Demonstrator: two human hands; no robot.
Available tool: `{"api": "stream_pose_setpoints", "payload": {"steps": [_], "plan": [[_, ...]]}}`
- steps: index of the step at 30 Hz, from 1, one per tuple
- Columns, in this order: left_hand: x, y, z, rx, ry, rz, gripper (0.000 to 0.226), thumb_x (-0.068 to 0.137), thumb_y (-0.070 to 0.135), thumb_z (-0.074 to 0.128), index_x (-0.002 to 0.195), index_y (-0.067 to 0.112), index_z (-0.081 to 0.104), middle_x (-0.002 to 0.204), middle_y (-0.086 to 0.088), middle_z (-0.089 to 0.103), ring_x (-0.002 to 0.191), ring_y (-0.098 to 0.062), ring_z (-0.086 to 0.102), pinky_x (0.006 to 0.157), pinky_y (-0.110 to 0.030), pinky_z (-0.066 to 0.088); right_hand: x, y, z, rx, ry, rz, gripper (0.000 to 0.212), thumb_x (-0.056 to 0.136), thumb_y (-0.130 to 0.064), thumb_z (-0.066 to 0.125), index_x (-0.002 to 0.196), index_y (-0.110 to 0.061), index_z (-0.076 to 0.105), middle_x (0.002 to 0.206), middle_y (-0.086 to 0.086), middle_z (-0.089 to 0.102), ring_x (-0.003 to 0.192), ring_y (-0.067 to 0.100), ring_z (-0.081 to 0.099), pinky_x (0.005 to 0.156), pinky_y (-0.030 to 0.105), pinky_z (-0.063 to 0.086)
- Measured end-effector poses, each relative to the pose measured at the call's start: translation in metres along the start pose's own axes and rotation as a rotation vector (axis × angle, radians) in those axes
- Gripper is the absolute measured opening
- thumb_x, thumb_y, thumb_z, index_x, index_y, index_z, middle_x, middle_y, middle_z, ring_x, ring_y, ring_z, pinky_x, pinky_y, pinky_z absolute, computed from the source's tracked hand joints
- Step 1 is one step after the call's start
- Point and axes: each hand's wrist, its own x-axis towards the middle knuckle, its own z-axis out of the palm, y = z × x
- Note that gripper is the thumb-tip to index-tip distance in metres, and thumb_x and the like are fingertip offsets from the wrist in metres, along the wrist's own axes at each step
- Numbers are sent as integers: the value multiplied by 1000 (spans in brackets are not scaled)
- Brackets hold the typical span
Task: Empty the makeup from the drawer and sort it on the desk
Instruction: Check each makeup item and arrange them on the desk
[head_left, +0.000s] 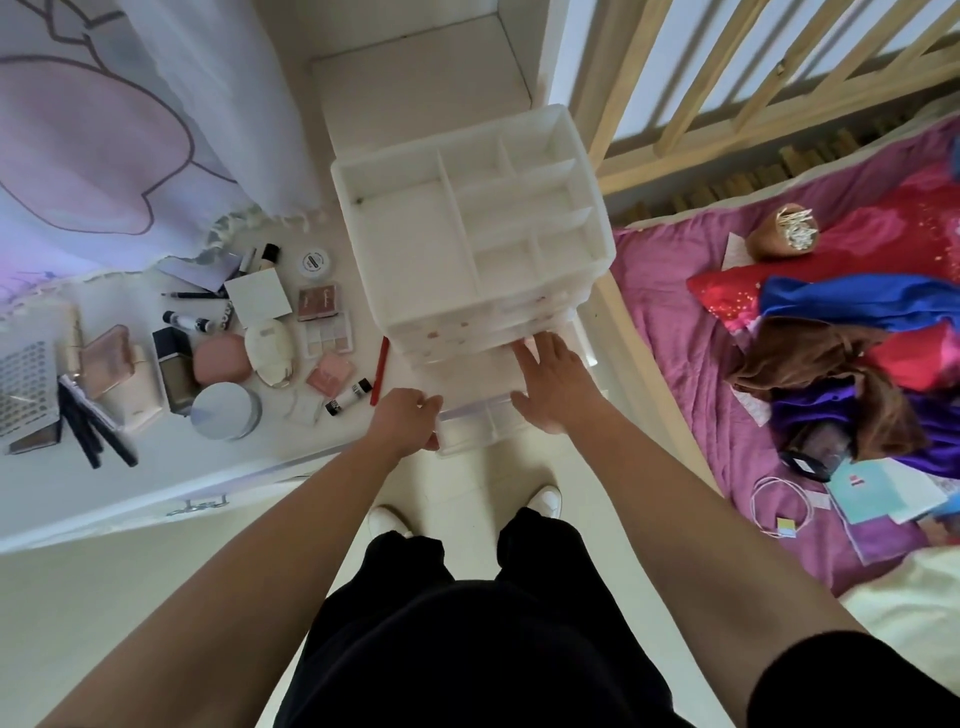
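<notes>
A white plastic organiser (415, 244) with open top compartments stands at the right end of the white desk (291, 441). Its bottom drawer (478, 428) is pulled out past the desk edge and looks bare inside. My left hand (405, 415) grips the drawer's left front corner. My right hand (550, 384) lies flat, fingers spread, over the drawer's right side, touching the drawers above. Makeup is spread on the desk to the left: a red pencil (380, 370), a pink compact (330, 374), a palette (328, 336), a round silver tin (224, 410), a dark foundation bottle (175, 366).
Black pencils (96, 431) and a perforated box (23, 384) lie at the desk's left. A curtain (130, 130) hangs behind. A bed (779, 364) with clothes, a cable and papers is on the right, behind a wooden rail (727, 114). My feet stand on the pale floor.
</notes>
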Motion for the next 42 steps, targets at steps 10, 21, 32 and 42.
{"api": "stream_pose_setpoints", "payload": {"steps": [10, 21, 32, 42], "plan": [[-7, 5, 0, -73, -20, -1, 30, 102, 24, 48, 81, 6, 59, 72, -13, 67, 76, -36, 73, 83, -49, 59, -13, -9, -4, 123, -124, 33, 87, 92, -17, 58, 159, -23, 3, 166, 14, -5, 153, 35, -2, 118, 44, 29], [-15, 2, -2, -138, 17, -23, 33, 105, 30, 43, 89, 7, 61, 83, -12, 63, 68, -26, 64, 85, -49, 59, 0, -25, 4, -64, -14, -144, 67, 93, 0, 44, 151, -32, 36, 149, 8, 35, 132, 32, 38, 101, 43, 42], [-36, -7, 17, -605, -84, -283, 35, 102, 27, 54, 125, 2, 48, 103, -10, 47, 73, -29, 66, 73, -40, 60, -55, -10, 6, 920, 567, 637, 5, 89, -13, 45, 89, -17, 46, 90, 0, 46, 72, 19, 46, 68, 36, 39], [-24, 11, 2, -928, 30, -338, 14, 96, 6, 58, 105, -5, 56, 97, -14, 47, 84, -28, 56, 67, -38, 61, -33, -11, -26, 2068, 369, 1037, 15, 103, -19, 39, 109, -16, 52, 88, 5, 51, 92, 27, 57, 86, 42, 57]]}}
